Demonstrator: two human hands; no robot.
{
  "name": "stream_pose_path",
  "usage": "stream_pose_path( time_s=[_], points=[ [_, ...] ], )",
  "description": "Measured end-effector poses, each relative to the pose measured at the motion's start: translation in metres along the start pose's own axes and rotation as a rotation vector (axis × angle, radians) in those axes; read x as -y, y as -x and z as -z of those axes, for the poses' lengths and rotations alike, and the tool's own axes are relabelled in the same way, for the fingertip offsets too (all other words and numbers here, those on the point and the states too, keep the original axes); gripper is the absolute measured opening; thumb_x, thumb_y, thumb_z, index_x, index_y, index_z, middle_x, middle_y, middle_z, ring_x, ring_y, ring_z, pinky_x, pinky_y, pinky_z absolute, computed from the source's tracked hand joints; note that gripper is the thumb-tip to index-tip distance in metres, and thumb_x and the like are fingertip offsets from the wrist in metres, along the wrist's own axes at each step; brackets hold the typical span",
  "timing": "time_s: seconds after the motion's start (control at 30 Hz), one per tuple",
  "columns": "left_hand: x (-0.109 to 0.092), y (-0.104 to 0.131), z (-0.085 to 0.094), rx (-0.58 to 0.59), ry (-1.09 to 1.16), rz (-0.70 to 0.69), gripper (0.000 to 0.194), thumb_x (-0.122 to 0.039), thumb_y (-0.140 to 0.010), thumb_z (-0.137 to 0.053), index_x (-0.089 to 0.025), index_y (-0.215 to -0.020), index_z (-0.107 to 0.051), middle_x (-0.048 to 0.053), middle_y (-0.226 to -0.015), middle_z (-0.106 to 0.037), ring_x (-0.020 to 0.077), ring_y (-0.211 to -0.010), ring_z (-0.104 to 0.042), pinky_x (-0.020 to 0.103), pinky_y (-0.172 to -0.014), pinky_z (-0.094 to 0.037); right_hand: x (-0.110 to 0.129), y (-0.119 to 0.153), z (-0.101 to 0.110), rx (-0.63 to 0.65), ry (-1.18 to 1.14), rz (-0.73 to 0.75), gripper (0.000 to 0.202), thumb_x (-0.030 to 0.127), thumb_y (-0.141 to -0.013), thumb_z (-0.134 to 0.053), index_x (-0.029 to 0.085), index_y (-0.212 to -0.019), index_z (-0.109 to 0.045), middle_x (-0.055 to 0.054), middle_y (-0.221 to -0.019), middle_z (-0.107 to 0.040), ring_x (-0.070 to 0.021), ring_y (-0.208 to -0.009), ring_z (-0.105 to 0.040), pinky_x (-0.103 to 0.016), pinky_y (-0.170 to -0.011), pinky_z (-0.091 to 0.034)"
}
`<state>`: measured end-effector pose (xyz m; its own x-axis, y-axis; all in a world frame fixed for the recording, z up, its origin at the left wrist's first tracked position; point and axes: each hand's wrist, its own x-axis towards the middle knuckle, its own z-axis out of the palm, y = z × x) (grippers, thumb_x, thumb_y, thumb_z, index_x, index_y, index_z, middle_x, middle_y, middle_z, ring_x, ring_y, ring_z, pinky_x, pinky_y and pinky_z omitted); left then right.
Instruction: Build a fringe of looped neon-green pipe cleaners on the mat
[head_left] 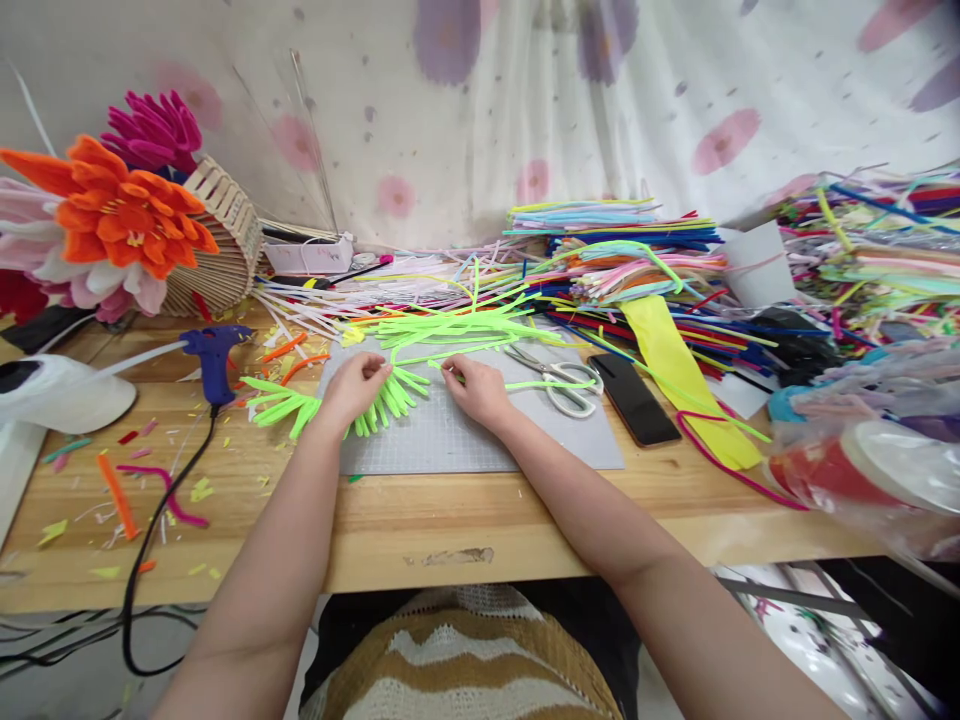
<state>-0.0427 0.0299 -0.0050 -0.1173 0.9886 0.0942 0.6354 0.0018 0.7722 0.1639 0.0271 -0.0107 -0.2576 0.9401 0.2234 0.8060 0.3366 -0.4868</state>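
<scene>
My left hand (357,388) is closed in a pinch on a lime-green pipe cleaner, just above the left part of the grey cutting mat. Around and beneath it spreads a fringe of lime-green looped pipe-cleaner petals (289,405). Close by to the right, my right hand (475,390) pinches a lime-green pipe cleaner (544,384), whose tail runs out rightward toward the scissors. Exactly where the strand sits between the fingertips is partly hidden. More lime-green pipe cleaners (457,328) lie in a loose bundle behind both hands. White-handled scissors (571,388) rest on the cutting mat (450,445).
A blue glue gun (214,360) stands at left, its black cord trailing over the table edge. Scraps litter the wood there. Felt-like flowers (135,215) lean in a stick basket (217,240). At right are a phone (632,398), a yellow strip (686,380) and pipe-cleaner piles (622,225).
</scene>
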Motion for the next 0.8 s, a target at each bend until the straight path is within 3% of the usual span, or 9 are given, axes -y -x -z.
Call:
stream_pose_path(
  time_s=[0.1, 0.3, 0.5, 0.67, 0.8],
  points=[
    [-0.004, 0.004, -0.008, 0.072, -0.137, -0.043, 0.020, -0.038, -0.068, -0.055, -0.018, -0.069, -0.058, 0.001, -0.065, -0.058, 0.0137, -0.060, -0.050, 0.027, -0.061, -0.040, 0.004, -0.002, -0.002, 0.020, 0.036, -0.001, 0.022, 0.030, -0.084, -0.040, 0.024, -0.095, -0.058, -0.001, -0.085, -0.067, -0.0154, -0.074, -0.060, -0.025, -0.062, -0.035],
    [-0.011, 0.006, -0.019, 0.174, 0.272, -0.113, 0.027, -0.042, -0.069, -0.054, -0.015, -0.073, -0.058, -0.001, -0.063, -0.055, 0.0113, -0.059, -0.048, 0.023, -0.056, -0.036, 0.008, -0.008, -0.001, 0.018, 0.104, 0.037, 0.020, 0.028, -0.083, -0.040, 0.023, -0.093, -0.056, -0.001, -0.084, -0.067, -0.0158, -0.073, -0.060, -0.025, -0.058, -0.032],
    [-0.009, 0.008, -0.018, 0.247, 0.214, -0.069, 0.025, -0.040, -0.066, -0.058, -0.016, -0.063, -0.060, -0.004, -0.053, -0.050, 0.0106, -0.054, -0.044, 0.022, -0.051, -0.031, 0.009, -0.010, 0.001, 0.012, 0.109, 0.047, 0.020, 0.030, -0.083, -0.041, 0.022, -0.092, -0.057, -0.002, -0.082, -0.067, -0.0154, -0.070, -0.058, -0.025, -0.058, -0.030],
    [-0.016, 0.012, -0.024, 0.440, 0.301, -0.106, 0.027, -0.041, -0.070, -0.054, -0.015, -0.068, -0.060, -0.004, -0.058, -0.051, 0.0097, -0.055, -0.043, 0.022, -0.054, -0.033, 0.012, -0.009, -0.003, 0.030, -0.044, 0.036, 0.019, 0.029, -0.080, -0.043, 0.020, -0.088, -0.058, -0.001, -0.074, -0.064, -0.0132, -0.064, -0.054, -0.024, -0.057, -0.030],
    [-0.018, 0.013, -0.030, 0.446, 0.394, -0.049, 0.030, -0.043, -0.064, -0.062, -0.013, -0.068, -0.058, -0.002, -0.062, -0.055, 0.0097, -0.057, -0.046, 0.022, -0.054, -0.034, 0.008, -0.008, -0.007, 0.060, -0.292, 0.058, 0.016, 0.027, -0.078, -0.045, 0.019, -0.084, -0.057, 0.002, -0.062, -0.055, -0.0098, -0.056, -0.046, -0.022, -0.055, -0.029]
  ],
)
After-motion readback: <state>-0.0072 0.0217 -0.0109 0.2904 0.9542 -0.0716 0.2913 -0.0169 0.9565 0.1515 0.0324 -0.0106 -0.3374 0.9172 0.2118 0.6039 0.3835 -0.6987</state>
